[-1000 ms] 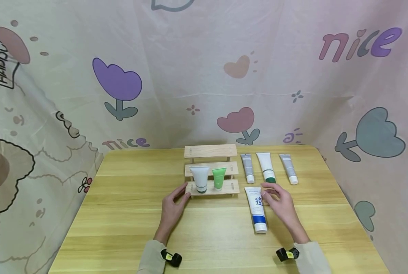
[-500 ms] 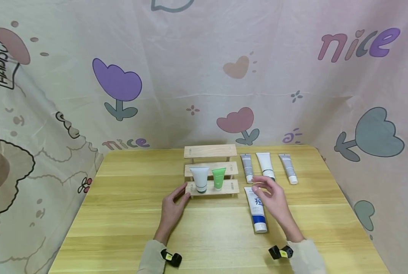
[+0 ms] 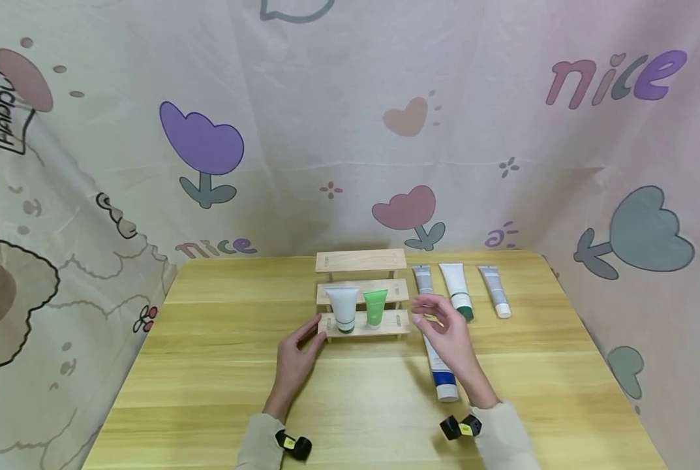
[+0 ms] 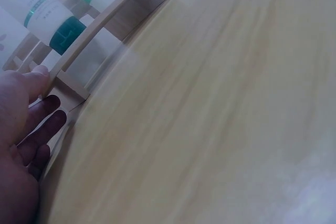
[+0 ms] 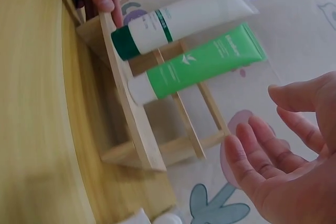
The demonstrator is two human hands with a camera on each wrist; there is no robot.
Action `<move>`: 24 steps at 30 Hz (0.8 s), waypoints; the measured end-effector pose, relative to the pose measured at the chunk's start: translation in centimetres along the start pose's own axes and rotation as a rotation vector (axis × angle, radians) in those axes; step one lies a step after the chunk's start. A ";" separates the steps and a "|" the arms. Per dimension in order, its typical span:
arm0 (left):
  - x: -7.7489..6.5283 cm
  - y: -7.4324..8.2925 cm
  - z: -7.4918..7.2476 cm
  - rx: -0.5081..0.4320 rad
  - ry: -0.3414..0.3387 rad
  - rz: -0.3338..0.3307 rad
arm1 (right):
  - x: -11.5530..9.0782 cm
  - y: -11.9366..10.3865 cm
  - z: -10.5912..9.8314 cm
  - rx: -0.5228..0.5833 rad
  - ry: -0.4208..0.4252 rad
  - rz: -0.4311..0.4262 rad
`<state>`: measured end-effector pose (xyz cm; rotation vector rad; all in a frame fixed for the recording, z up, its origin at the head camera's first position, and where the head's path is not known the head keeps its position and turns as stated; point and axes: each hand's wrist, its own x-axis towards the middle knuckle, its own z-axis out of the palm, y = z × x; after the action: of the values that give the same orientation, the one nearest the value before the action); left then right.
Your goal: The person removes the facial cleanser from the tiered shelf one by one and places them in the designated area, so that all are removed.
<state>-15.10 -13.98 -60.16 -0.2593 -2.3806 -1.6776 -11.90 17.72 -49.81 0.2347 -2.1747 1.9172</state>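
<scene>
A three-tier wooden display rack [image 3: 360,260] stands at the table's back. On its lowest shelf, a white tube with a green cap [image 3: 342,307] and a small green tube with a white cap [image 3: 376,308] stand upright, caps down. My left hand [image 3: 295,358] holds the left end of that shelf, thumb [image 4: 38,80] at its corner, other fingers by the side leg. My right hand [image 3: 451,336] holds nothing, its fingers loosely bent, just right of the rack. Below it lies a white tube with a blue band [image 3: 443,378], its upper part hidden by that hand.
Right of the rack lie a grey tube [image 3: 423,277] partly behind the right hand, a white tube with a dark green cap [image 3: 456,287], and another grey tube [image 3: 494,290]. A printed cloth [image 3: 291,163] hangs behind and beside the wooden table [image 3: 220,365].
My right hand has moved left from the right side of the blue-banded tube, over its upper end, toward the rack. The left hand and the tubes have stayed in place.
</scene>
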 end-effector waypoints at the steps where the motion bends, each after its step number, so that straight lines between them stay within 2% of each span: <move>1: 0.0 0.0 0.0 0.000 -0.001 0.001 | 0.1 0.0 0.2 0.005 -0.002 0.001; 3: 0.0 0.1 0.0 -0.007 -0.005 -0.004 | 0.4 0.0 0.8 0.026 -0.009 0.006; 6: -0.1 1.2 -0.1 -0.015 -0.004 -0.018 | 0.7 0.1 1.7 0.055 -0.019 0.003; 10: -0.3 1.1 0.0 -0.021 0.009 -0.011 | 0.8 0.2 2.8 0.096 -0.023 -0.016; 13: -0.2 -0.2 0.2 -0.022 0.016 0.001 | 1.2 0.2 3.4 0.108 -0.025 -0.040; 17: 0.0 -0.2 0.2 -0.023 0.009 0.006 | 1.7 0.2 4.2 0.117 -0.012 -0.047; 24: 0.1 -0.1 0.0 -0.022 -0.010 -0.037 | 2.0 0.3 5.3 0.158 0.013 -0.034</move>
<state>-15.17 -14.04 -60.22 -0.2291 -2.3897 -1.7240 -14.28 12.57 -50.19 0.2834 -1.9991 2.0678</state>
